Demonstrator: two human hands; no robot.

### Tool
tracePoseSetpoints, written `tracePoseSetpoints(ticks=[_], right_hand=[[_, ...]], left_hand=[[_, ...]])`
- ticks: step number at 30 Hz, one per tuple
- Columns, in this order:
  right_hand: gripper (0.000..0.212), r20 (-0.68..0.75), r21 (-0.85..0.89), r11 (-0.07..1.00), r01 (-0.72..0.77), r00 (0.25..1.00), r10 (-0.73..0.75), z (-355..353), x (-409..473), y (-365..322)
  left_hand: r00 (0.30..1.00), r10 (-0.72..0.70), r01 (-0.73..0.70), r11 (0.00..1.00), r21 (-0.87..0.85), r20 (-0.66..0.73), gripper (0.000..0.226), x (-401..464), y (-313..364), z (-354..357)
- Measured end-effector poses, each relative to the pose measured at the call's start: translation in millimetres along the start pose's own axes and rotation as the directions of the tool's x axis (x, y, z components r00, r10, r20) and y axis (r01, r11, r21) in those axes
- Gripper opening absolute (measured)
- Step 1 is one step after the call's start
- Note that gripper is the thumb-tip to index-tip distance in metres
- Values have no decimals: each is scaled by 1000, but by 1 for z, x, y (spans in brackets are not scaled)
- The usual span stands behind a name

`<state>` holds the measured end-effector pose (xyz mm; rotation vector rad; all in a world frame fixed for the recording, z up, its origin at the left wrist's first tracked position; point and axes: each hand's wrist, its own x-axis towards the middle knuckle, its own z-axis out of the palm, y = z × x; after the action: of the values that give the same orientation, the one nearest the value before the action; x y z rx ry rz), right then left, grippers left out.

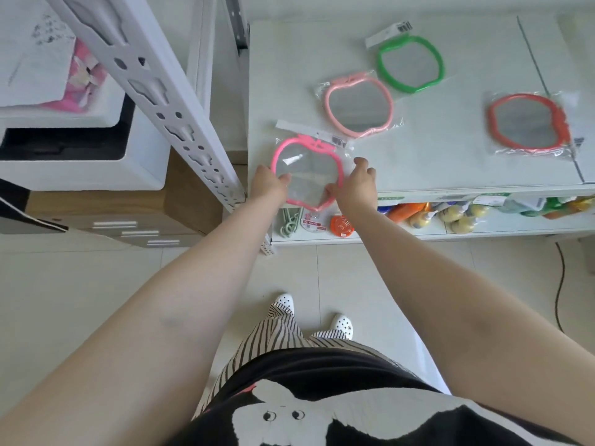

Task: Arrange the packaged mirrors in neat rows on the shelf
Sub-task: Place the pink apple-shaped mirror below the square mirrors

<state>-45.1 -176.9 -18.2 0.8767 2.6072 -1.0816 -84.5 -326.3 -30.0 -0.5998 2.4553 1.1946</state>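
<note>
Both hands held a hot-pink packaged mirror [304,173] at the white shelf's [450,162] front edge, left hand [269,185] and right hand [357,183] gripping opposite sides. Pale-pink [357,106], green [409,63] and red [529,122] packaged mirrors lay behind it.

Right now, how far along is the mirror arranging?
Three packaged mirrors lie loosely on the shelf top: light pink, green, red. The hot pink mirror is held by the left hand and right hand at the front corner. Straight rows remain undone.
</note>
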Motion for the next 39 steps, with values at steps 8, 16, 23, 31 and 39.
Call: tracePoseSetpoints(ticks=[8,16,23,31,39], right_hand=[[22,170,384,923,4,983,-75,-21,-25,19],[25,135,596,803,19,983,-124,-59,-47,53],[19,17,679,732,-59,998,65,-121,-65,108],[16,-143,750,652,-108,937,320,-136,-131,199],[16,-215,740,654,-157,866,451,-174,-171,282]], left_hand=[[975,-199,140,898,-416,-102,33,-48,6,1],[999,33,-49,862,-505,-40,23,-95,8,12],[917,279,-90,842,-532,286,28,-131,39,34],[830,317,-88,887,-454,459,10,-183,20,108],[730,359,-173,920,-352,581,12,-241,16,181]])
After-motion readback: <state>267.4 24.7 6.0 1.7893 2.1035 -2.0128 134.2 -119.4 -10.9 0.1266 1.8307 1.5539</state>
